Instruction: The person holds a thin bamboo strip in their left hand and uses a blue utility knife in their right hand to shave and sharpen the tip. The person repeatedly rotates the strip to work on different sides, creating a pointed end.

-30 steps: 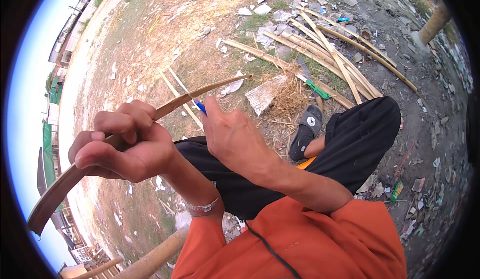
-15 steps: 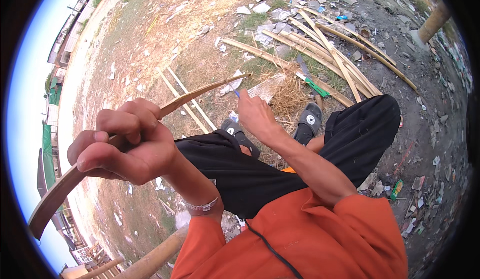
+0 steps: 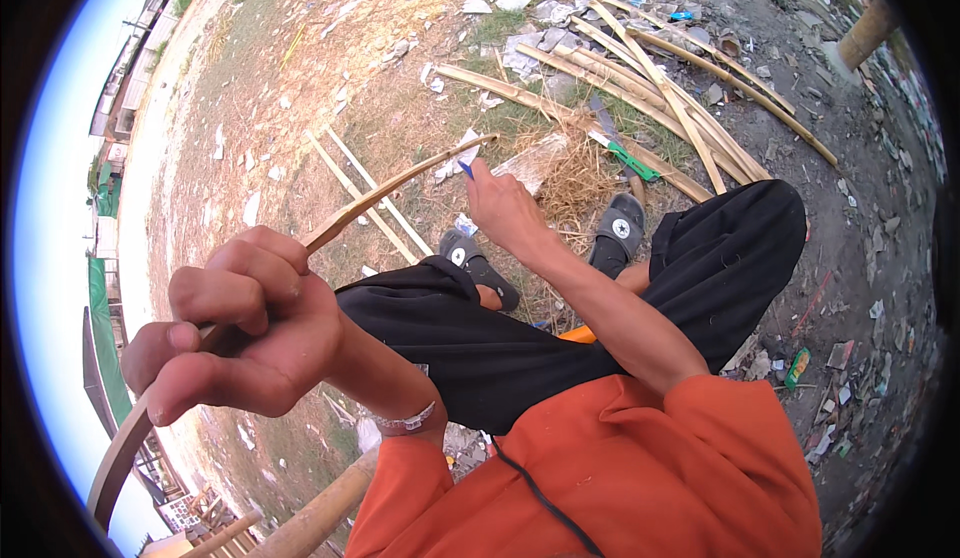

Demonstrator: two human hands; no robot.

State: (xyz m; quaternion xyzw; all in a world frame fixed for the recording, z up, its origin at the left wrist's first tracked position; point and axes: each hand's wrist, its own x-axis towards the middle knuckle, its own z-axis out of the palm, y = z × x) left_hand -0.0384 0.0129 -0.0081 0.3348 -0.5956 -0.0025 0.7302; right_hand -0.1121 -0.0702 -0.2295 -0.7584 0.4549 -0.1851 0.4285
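My left hand is closed around a long, narrow bamboo strip, which slants from the lower left toward the middle. Its far end tapers and lies just past the fingers of my right hand. That hand is closed on a small blue tool close beside the strip's thin end. Only a bit of blue shows, so its kind cannot be made out. Below my right hand are my sandalled feet, with a heap of pale shavings beyond them. A green-handled cutter rests by the shavings.
Several split bamboo lengths lie crossed at the upper right. Two slim strips rest on the ground left of my feet. A dark blade lies by the cutter. A post rises far right; a bamboo pole crosses lower left.
My left hand has moved down, lowering the strip's near end. My right hand has shifted slightly up and left; the thin part that crossed the strip from the blue tool no longer shows.
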